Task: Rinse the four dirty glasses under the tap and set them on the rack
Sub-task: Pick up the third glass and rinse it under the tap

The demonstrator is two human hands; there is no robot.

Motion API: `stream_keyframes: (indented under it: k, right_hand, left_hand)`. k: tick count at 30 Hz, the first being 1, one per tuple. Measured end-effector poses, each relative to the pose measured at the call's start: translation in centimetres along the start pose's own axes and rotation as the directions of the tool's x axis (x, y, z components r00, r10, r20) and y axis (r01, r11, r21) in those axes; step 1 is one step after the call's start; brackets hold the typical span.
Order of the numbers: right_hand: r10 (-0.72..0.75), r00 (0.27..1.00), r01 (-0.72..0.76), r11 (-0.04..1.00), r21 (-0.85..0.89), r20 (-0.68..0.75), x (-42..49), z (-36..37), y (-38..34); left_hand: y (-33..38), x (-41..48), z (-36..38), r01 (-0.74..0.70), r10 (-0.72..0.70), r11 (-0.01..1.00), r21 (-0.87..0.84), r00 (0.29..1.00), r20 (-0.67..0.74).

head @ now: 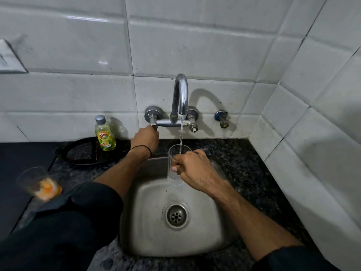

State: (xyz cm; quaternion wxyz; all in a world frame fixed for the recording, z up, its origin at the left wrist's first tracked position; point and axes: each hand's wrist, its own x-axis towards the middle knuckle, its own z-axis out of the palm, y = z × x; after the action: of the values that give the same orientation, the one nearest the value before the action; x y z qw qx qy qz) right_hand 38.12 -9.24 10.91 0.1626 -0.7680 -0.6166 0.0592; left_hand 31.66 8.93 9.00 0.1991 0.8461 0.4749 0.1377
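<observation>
Centrally, a steel sink (207, 227) is set into the speckled desk (244, 173). Water is run from the tap (180, 94) into a clear glass (175, 167), gripped upright by the right hand (192, 168) over the sink's back edge. The tap's handle (154, 126) is clasped by the left hand (145, 140). A "Vim" bottle (104, 134) stands at the desk's back edge; an orange-stained glass (40, 184) near its left.
</observation>
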Motion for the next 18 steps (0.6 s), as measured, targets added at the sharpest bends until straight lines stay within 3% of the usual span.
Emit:
stream_keyframes:
  k: [2, 4, 6, 8, 11, 14, 15, 18]
  right_hand:
    - [0.03, 0.999, -0.028, 0.99, 0.135, -0.018, -0.3, 0.0, 0.6]
    - [0.069, 0.998, -0.068, 0.945, 0.32, 0.008, -0.5, 0.2, 1.6]
    - [0.087, 0.996, -0.078, 0.855, 0.513, 0.007, -0.7, 0.5, 2.5]
    - [0.127, 0.991, -0.063, 0.731, 0.679, -0.045, -1.0, 0.7, 3.2]
    - [0.315, 0.949, -0.113, 0.431, 0.895, -0.032, -1.3, 1.3, 3.9]
    - [0.501, 0.853, -0.158, -0.017, 0.987, 0.145, -1.3, 2.1, 4.1]
    - [0.519, 0.827, -0.155, -0.159, 0.975, 0.216, -1.4, 2.4, 4.0]
    - [0.506, 0.762, -0.112, -0.511, 0.852, 0.403, -1.2, 3.4, 3.0]
  left_hand:
    - [-0.3, -0.8, 0.4, 0.115, -0.099, 0.982, -0.151, 0.989, 0.113]
    - [-0.8, -2.6, 1.4, 0.259, -0.143, 0.914, -0.313, 0.927, 0.347]
    - [-1.5, -4.8, 2.7, 0.432, -0.075, 0.785, -0.445, 0.777, 0.624]
    - [-2.0, -6.7, 3.4, 0.569, 0.042, 0.585, -0.578, 0.69, 0.723]
    - [-2.0, -8.6, 2.8, 0.533, 0.153, 0.399, -0.746, 0.764, 0.627]
    - [-1.1, -9.8, 1.6, 0.428, 0.222, 0.259, -0.866, 0.846, 0.485]
    - [-0.7, -10.2, 1.2, 0.379, 0.221, 0.253, -0.89, 0.873, 0.435]
    - [-0.1, -10.5, 1.0, 0.189, 0.228, 0.36, -0.914, 0.932, 0.283]
